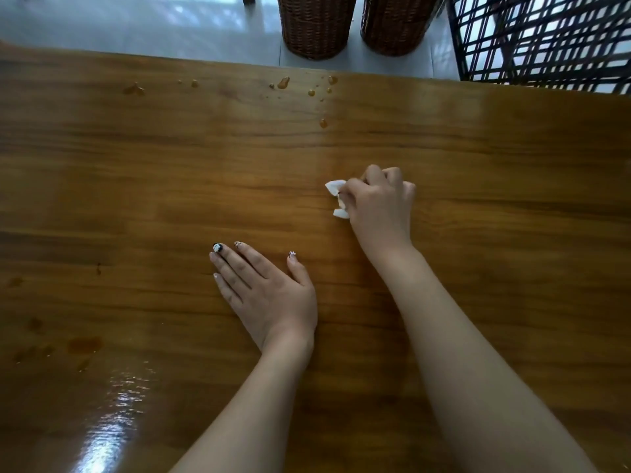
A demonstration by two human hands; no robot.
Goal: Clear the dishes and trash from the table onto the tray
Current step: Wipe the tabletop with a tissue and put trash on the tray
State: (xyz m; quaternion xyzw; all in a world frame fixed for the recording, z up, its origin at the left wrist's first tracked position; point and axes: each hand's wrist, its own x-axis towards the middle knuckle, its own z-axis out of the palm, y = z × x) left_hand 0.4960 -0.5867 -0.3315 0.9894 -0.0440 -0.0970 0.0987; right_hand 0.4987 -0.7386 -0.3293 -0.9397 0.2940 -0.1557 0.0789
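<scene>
One tissue [336, 197], two wicker cylinders [316, 27]

No text, label, brand, number or sign can be read anywhere in the view. The nails [217, 247] of the left hand [263, 291] bear small painted designs, too small to read as letters or figures. The crumpled white tissue [335, 190] pinched in the right hand [379, 203] shows no legible print.
</scene>
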